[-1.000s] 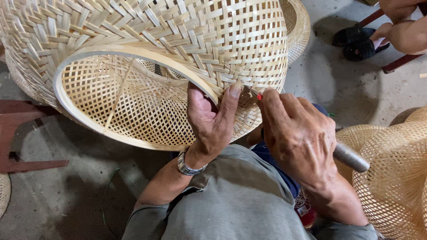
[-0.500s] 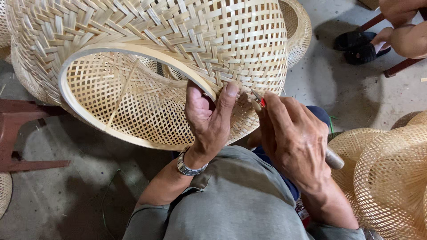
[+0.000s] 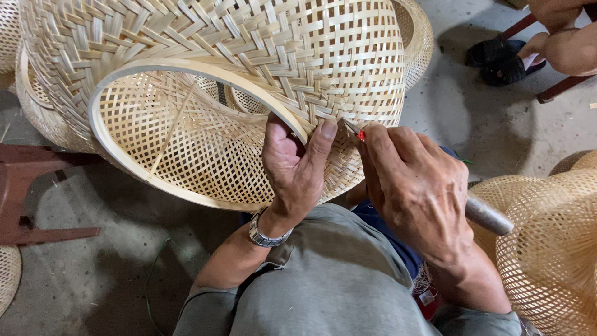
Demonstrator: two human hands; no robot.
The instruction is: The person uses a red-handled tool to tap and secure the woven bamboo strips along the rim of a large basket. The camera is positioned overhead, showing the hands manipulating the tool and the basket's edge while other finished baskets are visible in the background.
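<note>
A large woven bamboo basket (image 3: 205, 81) lies on its side over my lap, its round rim facing me. My left hand (image 3: 297, 168) grips the rim at its lower right, thumb pressed on the outer weave. My right hand (image 3: 415, 186) is closed around a tool with a wooden handle (image 3: 488, 216). The tool's metal tip, by a small red mark (image 3: 359, 132), touches the weave right beside my left thumb. A metal watch (image 3: 267, 235) sits on my left wrist.
More woven baskets stand at the right (image 3: 547, 242), behind the big one (image 3: 418, 31) and at the far left (image 3: 9, 280). A red-brown stool (image 3: 25, 199) is on the left. Another person's legs and dark sandals (image 3: 504, 59) are at the top right.
The basket has shifted slightly to the right and turned a little in my hands. My right hand has pushed the tool's tip closer into the weave by my left thumb.
</note>
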